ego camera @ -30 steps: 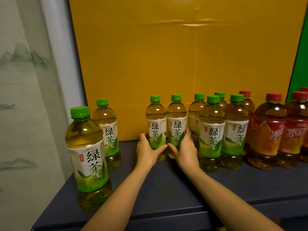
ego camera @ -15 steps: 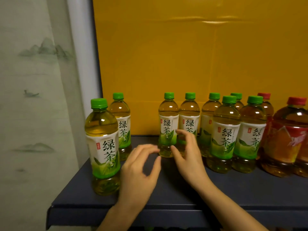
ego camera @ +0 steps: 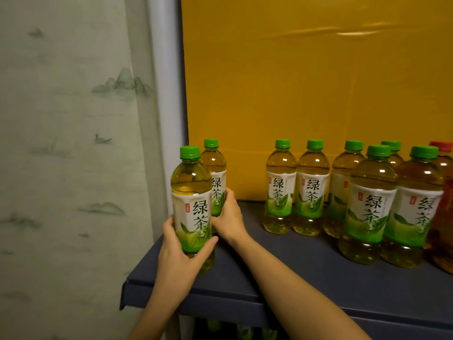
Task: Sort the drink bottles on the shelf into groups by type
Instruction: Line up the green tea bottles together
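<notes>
1. Left hand (ego camera: 181,251), head view: its fingers and thumb are curled round the lower half of the near green tea bottle (ego camera: 191,209). The thumb lies across the front below the label's leaf print, and the fingers wrap round the left side.
2. This bottle stands upright at the near left corner of the dark blue shelf (ego camera: 294,271). Whether its base rests on the surface or is just clear of it cannot be told.
3. The right hand (ego camera: 229,217) reaches across to the far green tea bottle (ego camera: 217,173), which is upright just behind and to the right of the near one. Its fingers curl round the label on the bottle's right side, and the thumb is hidden behind the near bottle.
4. The two held bottles overlap in the view and stand close together; whether they touch cannot be told.
5. A stretch of bare shelf separates them from six more green tea bottles (ego camera: 311,190) on the right. Two of these stand side by side towards the far edge, and the others cluster further right, with two of them nearer the front.
6. At the right edge a red-capped bottle (ego camera: 445,173) with darker amber liquid stands just beside the rightmost green one, cut off by the frame.
7. A yellow board (ego camera: 294,94) rises behind the shelf, and a pale curtain (ego camera: 61,143) printed with hills hangs on the left.
8. Under the shelf's front edge are blurred green shapes (ego camera: 242,332), too dim to identify.
</notes>
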`<state>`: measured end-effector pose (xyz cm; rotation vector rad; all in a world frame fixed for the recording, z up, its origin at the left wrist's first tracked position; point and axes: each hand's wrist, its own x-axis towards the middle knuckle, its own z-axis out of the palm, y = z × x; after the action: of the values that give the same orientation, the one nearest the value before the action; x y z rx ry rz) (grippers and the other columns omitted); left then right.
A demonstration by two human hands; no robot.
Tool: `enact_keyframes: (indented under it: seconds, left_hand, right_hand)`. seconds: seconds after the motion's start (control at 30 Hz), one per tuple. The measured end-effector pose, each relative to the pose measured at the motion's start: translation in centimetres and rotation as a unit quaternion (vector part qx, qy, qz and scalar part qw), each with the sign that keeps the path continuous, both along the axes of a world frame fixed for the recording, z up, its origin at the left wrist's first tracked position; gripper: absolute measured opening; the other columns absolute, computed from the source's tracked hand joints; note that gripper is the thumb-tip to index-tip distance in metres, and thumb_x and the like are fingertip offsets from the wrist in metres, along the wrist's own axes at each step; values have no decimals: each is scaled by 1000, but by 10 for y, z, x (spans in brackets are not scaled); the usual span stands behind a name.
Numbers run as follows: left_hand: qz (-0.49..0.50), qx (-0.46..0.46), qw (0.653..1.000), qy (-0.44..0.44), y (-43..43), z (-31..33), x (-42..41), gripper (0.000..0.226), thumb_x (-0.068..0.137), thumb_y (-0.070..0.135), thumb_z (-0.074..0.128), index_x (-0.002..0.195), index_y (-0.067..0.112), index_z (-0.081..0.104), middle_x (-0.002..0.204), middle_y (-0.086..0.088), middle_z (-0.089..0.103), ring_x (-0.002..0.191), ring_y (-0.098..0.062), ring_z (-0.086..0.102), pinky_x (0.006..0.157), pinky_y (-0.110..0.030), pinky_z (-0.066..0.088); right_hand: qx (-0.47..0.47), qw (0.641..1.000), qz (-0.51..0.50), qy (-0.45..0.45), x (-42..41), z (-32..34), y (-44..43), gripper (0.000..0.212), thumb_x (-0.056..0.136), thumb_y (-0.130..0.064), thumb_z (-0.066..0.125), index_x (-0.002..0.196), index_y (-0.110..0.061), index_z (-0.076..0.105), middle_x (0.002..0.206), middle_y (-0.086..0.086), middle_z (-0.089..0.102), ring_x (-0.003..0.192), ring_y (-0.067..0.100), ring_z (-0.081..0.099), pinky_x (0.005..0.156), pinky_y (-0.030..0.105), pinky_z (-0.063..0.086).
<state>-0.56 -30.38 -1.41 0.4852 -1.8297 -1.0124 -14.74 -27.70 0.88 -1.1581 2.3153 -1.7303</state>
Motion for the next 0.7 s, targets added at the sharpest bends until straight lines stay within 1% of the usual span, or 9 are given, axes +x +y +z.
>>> enact_keyframes:
  seconds: [0.07, 0.2, 0.27, 0.33, 0.47, 0.53, 0.6, 0.63, 0.7]
  left_hand:
    - [-16, 9, 1000, -6, 0, 2, 0, 68, 64, 25, 80, 118, 17, 40, 112, 3, 57, 106, -15, 55, 83, -25, 44]
    - [5, -9, 1000, -3, 2, 2, 0, 63, 65, 27, 80, 116, 15, 45, 106, 3, 53, 100, -13, 52, 81, -25, 41]
    - [20, -19, 1000, -3, 3, 2, 2, 59, 65, 27, 79, 112, 11, 48, 100, 1, 48, 97, -13, 50, 80, -25, 40]
    - [17, -18, 1000, 0, 2, 1, 4, 57, 66, 26, 79, 113, 11, 49, 100, 2, 49, 97, -12, 50, 81, -25, 41]
    - [-6, 33, 999, 22, -1, 0, 7, 66, 64, 22, 80, 118, 25, 42, 107, 11, 52, 101, -10, 51, 87, -27, 43]
    - [-25, 42, 999, 24, -1, -1, 8, 61, 64, 22, 80, 112, 30, 43, 101, 19, 54, 99, -10, 54, 88, -28, 46]
    - [-48, 42, 998, 23, -2, -1, 7, 52, 65, 21, 79, 105, 32, 48, 99, 23, 56, 97, -4, 57, 86, -25, 47]
    - [-63, 46, 997, 24, -1, 0, 6, 48, 66, 20, 79, 101, 35, 50, 99, 23, 57, 95, 0, 57, 83, -22, 47]
    - [-94, 50, 994, 18, 1, 3, 2, 45, 66, 17, 79, 93, 40, 50, 96, 24, 58, 89, 6, 57, 79, -16, 47]
  right_hand:
    - [11, 1000, -14, 12, 0, 0, 1, 72, 72, -30, 74, 130, -19, 34, 130, 3, 53, 119, 21, 50, 96, 40, 44]
    - [40, 999, -3, 24, 4, 3, 4, 66, 79, -32, 68, 130, -18, 29, 130, 5, 53, 120, 25, 51, 95, 42, 45]
    - [43, 999, -5, 29, 7, 5, 8, 63, 80, -32, 67, 128, -16, 30, 131, 5, 53, 121, 25, 50, 95, 40, 44]
    - [50, 998, -15, 47, 11, 6, 18, 62, 80, -31, 68, 127, -14, 31, 133, 5, 51, 122, 24, 49, 96, 38, 43]
    - [35, 994, -34, 93, 19, 11, 55, 65, 79, -31, 70, 129, -13, 31, 135, 4, 48, 125, 21, 46, 98, 34, 40]
    - [17, 993, -37, 113, 21, 15, 82, 65, 78, -30, 71, 128, -17, 32, 132, -2, 49, 121, 11, 46, 97, 26, 39]
    - [8, 992, -45, 120, 22, 19, 112, 62, 78, -30, 71, 125, -23, 32, 125, -10, 48, 115, 2, 43, 95, 20, 36]
    - [9, 992, -50, 115, 22, 21, 127, 61, 78, -30, 71, 124, -25, 31, 122, -13, 46, 114, 2, 42, 96, 20, 36]
    - [10, 993, -65, 96, 20, 22, 153, 64, 77, -31, 71, 127, -25, 31, 121, -14, 45, 117, 6, 45, 101, 28, 40]
